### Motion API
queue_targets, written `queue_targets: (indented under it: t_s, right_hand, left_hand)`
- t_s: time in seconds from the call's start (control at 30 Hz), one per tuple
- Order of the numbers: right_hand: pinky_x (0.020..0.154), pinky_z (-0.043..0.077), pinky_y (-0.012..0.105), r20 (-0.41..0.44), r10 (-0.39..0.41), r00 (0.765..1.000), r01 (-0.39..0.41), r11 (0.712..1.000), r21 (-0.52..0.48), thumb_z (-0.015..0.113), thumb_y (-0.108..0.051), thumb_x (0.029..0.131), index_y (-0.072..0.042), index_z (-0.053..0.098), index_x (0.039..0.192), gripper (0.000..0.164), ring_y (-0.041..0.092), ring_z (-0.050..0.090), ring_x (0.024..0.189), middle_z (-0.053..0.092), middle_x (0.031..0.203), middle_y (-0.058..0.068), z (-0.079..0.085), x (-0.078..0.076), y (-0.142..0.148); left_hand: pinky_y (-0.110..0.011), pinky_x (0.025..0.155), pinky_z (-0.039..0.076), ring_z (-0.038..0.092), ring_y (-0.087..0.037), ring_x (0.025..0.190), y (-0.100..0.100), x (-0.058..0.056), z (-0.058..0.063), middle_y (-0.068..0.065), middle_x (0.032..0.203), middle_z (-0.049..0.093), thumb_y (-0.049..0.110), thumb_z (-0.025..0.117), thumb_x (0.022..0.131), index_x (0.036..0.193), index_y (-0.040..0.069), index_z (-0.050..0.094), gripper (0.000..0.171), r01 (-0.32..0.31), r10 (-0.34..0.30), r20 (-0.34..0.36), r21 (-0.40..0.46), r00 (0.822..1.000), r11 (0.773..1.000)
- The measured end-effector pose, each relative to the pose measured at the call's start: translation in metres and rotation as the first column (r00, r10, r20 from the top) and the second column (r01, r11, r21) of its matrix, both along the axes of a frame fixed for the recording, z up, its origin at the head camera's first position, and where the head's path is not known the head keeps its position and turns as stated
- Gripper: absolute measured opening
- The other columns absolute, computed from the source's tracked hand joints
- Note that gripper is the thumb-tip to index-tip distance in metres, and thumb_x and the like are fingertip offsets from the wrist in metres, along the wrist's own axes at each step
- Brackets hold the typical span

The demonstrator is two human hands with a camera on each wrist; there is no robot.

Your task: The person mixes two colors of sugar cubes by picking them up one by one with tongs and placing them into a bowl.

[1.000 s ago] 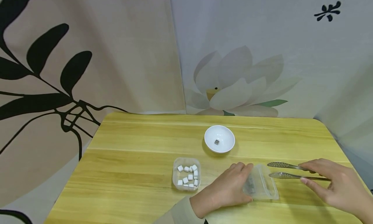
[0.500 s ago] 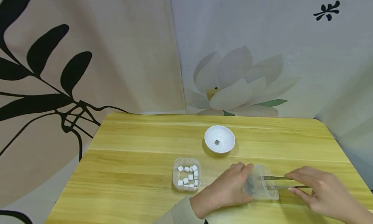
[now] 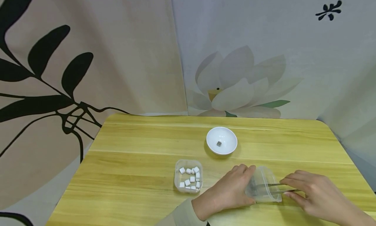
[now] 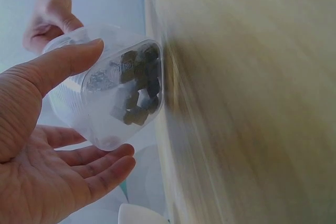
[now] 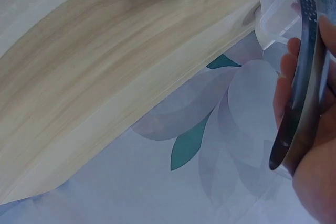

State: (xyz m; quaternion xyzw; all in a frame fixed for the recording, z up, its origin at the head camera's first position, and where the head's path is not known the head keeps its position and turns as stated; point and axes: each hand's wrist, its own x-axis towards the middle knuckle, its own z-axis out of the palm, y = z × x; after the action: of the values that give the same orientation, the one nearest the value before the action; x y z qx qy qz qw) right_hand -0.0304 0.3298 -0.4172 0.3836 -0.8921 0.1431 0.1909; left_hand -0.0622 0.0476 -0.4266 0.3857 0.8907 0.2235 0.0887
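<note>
My left hand grips a clear plastic container lying on its side, its mouth turned right. In the left wrist view, thumb and fingers span its two sides, and several dark cubes show through its base. My right hand holds metal tongs with perforated ends between thumb and fingers. The tips of the tongs reach through the container's mouth; whether they touch a cube I cannot tell.
A white bowl with one small grey cube inside stands farther back. Left of my left hand is a square clear tub of several white cubes. All rest on a wooden table backed by a printed curtain.
My right hand has moved left and slightly down, bringing the tongs from outside the container into its mouth, with their arms closer together. My left hand and the container have stayed put.
</note>
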Motion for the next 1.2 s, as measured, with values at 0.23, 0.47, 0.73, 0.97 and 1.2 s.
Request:
queue_targets:
  t_s: [0.23, 0.47, 0.73, 0.97, 1.2]
  right_hand:
    - [0.055, 0.045, 0.014, -0.002, 0.015, 1.0, -0.015, 1.0, 0.013, 0.037, -0.059, 0.107, -0.02, 0.08, 0.094, 0.059, 0.0, 0.062, 0.074, 0.072, 0.09, -0.012, 0.0, -0.003, -0.002]
    - [0.055, 0.044, 0.013, 0.023, 0.009, 1.0, -0.01, 1.0, 0.005, 0.038, -0.059, 0.106, -0.021, 0.08, 0.095, 0.057, -0.002, 0.06, 0.073, 0.071, 0.09, -0.012, 0.003, -0.003, -0.004]
    - [0.055, 0.047, 0.013, -0.027, -0.048, 0.998, 0.048, 0.999, -0.021, 0.04, -0.06, 0.107, -0.021, 0.08, 0.093, 0.057, 0.003, 0.065, 0.071, 0.071, 0.09, -0.012, 0.006, 0.0, 0.001]
    - [0.055, 0.047, 0.014, -0.053, -0.121, 0.991, 0.121, 0.993, -0.013, 0.038, -0.063, 0.106, -0.02, 0.08, 0.093, 0.06, 0.006, 0.067, 0.07, 0.072, 0.09, -0.009, 0.01, 0.004, 0.01]
    - [0.053, 0.042, 0.013, -0.08, -0.153, 0.985, 0.148, 0.986, -0.071, 0.04, -0.062, 0.106, -0.017, 0.078, 0.092, 0.061, 0.004, 0.065, 0.068, 0.071, 0.089, -0.006, 0.012, 0.007, 0.02]
  left_hand:
    - [-0.015, 0.086, 0.046, 0.051, -0.006, 0.102, 0.0, 0.0, -0.001, 0.005, 0.116, 0.056, 0.039, 0.093, 0.078, 0.14, 0.013, 0.049, 0.081, -0.003, 0.003, -0.013, 0.003, 1.0, 1.0]
    - [-0.016, 0.086, 0.047, 0.052, -0.006, 0.103, 0.001, 0.0, 0.0, 0.004, 0.118, 0.057, 0.04, 0.094, 0.077, 0.139, 0.013, 0.05, 0.081, -0.001, 0.001, -0.016, 0.003, 1.0, 1.0]
    - [-0.015, 0.085, 0.046, 0.051, -0.006, 0.101, 0.001, 0.0, 0.002, 0.005, 0.116, 0.057, 0.04, 0.094, 0.078, 0.138, 0.014, 0.05, 0.079, -0.003, 0.003, -0.01, -0.003, 1.0, 1.0]
    - [-0.015, 0.086, 0.046, 0.051, -0.005, 0.101, 0.0, 0.0, 0.002, 0.006, 0.116, 0.056, 0.041, 0.093, 0.077, 0.137, 0.014, 0.05, 0.079, -0.009, 0.009, -0.019, -0.011, 1.0, 1.0]
    - [-0.015, 0.088, 0.047, 0.052, -0.005, 0.103, 0.0, 0.001, 0.002, 0.005, 0.118, 0.057, 0.04, 0.093, 0.077, 0.142, 0.013, 0.049, 0.083, -0.012, 0.011, -0.021, -0.01, 1.0, 1.0]
